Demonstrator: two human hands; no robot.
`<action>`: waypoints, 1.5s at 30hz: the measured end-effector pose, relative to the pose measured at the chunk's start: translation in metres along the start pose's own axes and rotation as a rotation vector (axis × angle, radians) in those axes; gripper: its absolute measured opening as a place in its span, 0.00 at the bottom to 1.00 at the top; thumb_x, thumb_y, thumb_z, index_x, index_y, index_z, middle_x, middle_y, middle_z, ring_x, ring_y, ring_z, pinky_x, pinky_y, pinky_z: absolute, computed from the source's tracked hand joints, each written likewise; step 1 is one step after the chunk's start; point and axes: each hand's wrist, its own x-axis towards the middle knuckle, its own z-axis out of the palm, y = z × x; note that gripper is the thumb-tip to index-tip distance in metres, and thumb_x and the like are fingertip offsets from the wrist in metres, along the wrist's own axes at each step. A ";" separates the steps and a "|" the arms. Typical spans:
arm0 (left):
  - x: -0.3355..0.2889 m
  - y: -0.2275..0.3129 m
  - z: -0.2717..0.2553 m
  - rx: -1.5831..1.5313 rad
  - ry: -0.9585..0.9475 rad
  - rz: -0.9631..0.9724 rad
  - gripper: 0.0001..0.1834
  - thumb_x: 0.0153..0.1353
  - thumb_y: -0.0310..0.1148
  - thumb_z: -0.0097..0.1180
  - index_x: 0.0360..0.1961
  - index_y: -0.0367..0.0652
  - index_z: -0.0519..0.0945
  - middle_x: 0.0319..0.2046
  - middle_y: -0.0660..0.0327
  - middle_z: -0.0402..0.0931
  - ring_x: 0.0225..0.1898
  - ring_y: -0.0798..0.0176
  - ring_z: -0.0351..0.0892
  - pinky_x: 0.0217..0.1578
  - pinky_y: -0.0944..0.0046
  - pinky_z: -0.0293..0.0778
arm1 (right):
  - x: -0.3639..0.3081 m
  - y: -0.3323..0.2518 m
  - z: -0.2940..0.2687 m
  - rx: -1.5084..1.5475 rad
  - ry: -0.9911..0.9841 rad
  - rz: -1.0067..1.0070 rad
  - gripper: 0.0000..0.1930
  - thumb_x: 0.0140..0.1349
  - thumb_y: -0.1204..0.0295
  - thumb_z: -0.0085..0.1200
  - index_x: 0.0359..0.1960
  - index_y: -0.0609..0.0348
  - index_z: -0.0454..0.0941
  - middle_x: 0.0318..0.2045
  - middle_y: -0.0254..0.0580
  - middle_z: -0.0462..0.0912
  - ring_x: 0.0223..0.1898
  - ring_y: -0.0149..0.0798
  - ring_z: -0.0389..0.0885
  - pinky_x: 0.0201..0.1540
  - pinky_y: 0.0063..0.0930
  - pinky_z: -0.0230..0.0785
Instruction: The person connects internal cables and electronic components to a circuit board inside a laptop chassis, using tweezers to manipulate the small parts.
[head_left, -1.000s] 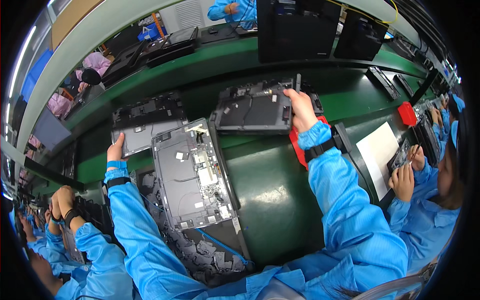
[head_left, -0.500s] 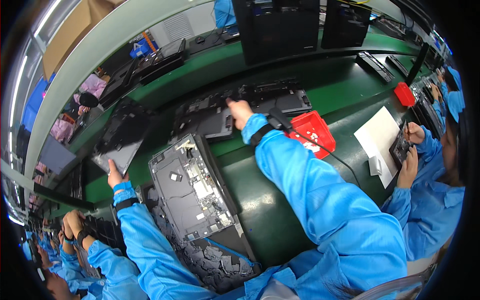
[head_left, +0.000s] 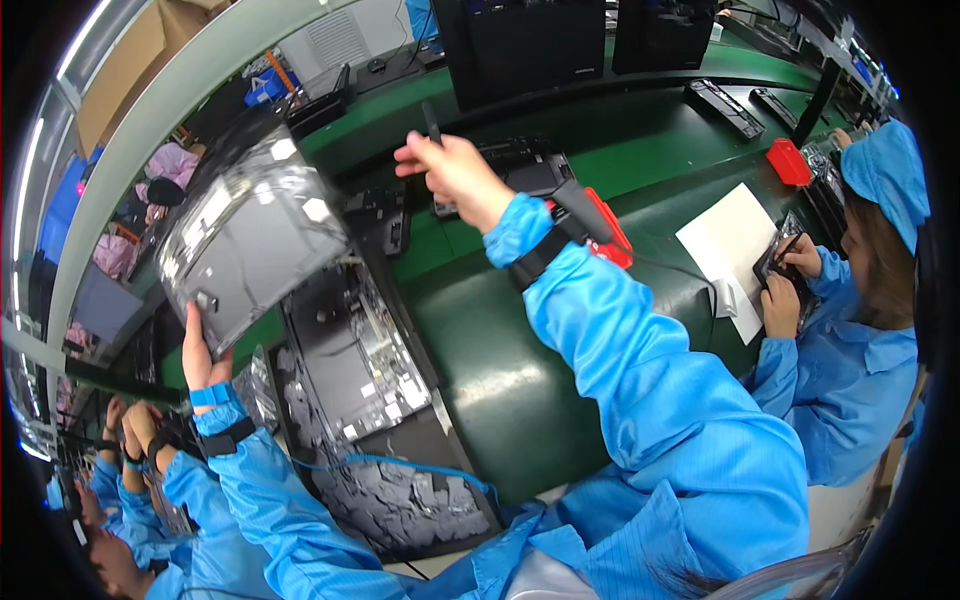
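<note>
In my left hand (head_left: 205, 355) is a grey laptop casing (head_left: 265, 235), gripped by its lower edge and tilted up. Its upper part is blurred, with bright patches on it. Below and to its right, a second open laptop casing (head_left: 345, 350) with a row of exposed parts lies in front of me, partly covered by the raised one. My right hand (head_left: 455, 175) is raised over the bench, thumb and fingers closed around a slim dark stick-like tool (head_left: 431, 120) whose kind I cannot make out. Behind that hand lies a dark laptop casing (head_left: 530, 165).
Torn grey scraps (head_left: 410, 500) fill a tray at the bench's near edge. A red bin (head_left: 618, 240) stands partly behind my right wrist. White paper (head_left: 715, 245) lies at right, beside a co-worker (head_left: 840, 390) handling a small dark device. Black monitors (head_left: 530, 50) stand at the back.
My left hand has lifted the casing, turning its surface toward me and partly over the lower casing. My right hand has come off the parts on the bench and risen left, a slim dark tool now showing.
</note>
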 end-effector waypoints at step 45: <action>-0.267 -0.225 0.177 1.279 -0.964 0.615 0.10 0.40 0.28 0.60 0.28 0.41 0.80 0.27 0.58 0.72 0.35 0.53 0.69 0.37 0.60 0.68 | -0.341 0.071 -0.092 -1.019 0.306 0.114 0.09 0.52 0.68 0.51 0.29 0.60 0.73 0.21 0.46 0.77 0.24 0.52 0.76 0.26 0.39 0.67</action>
